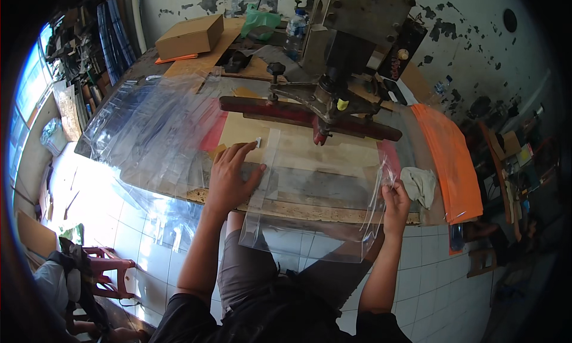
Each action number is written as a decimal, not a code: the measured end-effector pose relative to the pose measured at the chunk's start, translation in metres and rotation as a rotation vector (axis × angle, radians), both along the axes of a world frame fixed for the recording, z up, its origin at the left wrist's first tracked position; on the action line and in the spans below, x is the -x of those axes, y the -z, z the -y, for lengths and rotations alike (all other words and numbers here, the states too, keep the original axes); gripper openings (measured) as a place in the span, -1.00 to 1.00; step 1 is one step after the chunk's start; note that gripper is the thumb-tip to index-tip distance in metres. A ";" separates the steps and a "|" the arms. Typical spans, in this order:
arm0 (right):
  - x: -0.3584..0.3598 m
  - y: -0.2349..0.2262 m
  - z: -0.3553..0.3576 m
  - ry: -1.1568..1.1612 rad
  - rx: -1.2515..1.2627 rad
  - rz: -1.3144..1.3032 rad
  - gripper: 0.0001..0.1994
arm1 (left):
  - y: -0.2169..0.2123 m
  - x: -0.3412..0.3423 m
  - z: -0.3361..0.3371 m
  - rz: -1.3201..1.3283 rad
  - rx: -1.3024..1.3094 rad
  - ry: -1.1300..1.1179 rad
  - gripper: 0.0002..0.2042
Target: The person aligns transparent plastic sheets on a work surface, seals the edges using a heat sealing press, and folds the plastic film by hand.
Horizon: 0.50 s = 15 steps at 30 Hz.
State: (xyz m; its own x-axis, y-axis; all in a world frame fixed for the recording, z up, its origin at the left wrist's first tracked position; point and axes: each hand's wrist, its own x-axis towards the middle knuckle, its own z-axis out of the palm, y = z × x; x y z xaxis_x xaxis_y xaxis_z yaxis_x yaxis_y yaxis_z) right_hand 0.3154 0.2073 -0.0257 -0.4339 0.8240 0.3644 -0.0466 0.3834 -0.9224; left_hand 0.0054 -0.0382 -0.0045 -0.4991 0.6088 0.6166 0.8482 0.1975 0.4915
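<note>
A clear plastic sheet (310,227) lies across the work board and hangs over its front edge above my lap. My right hand (394,206) pinches the sheet's right edge, where the film is creased and shiny. At the sheet's left side my left hand (232,175) rests on the board, thumb spread from the fingers. A small whitish piece (258,143) lies by its fingertips. Beyond both hands, the press's long red bar (357,128) is above a tan pad (304,155) with pink strips at either side.
Clear plastic sheets (149,113) are piled at left. An orange stack (447,164) and a whitish cloth (419,185) lie at right. Behind are a cardboard box (189,36), a green bag (260,20) and a bottle (295,33). A red stool (110,268) stands at lower left.
</note>
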 end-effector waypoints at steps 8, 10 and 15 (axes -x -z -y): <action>-0.021 0.027 -0.003 -0.031 0.079 -0.234 -0.86 | 0.004 -0.019 -0.011 0.305 0.061 0.073 -0.35; -0.023 0.024 -0.002 -0.076 0.139 -0.304 -0.84 | 0.005 -0.019 -0.009 0.681 -0.075 0.186 -0.28; -0.020 0.021 0.001 -0.041 0.086 -0.243 -0.84 | 0.017 -0.007 0.000 0.914 -0.182 0.335 -0.51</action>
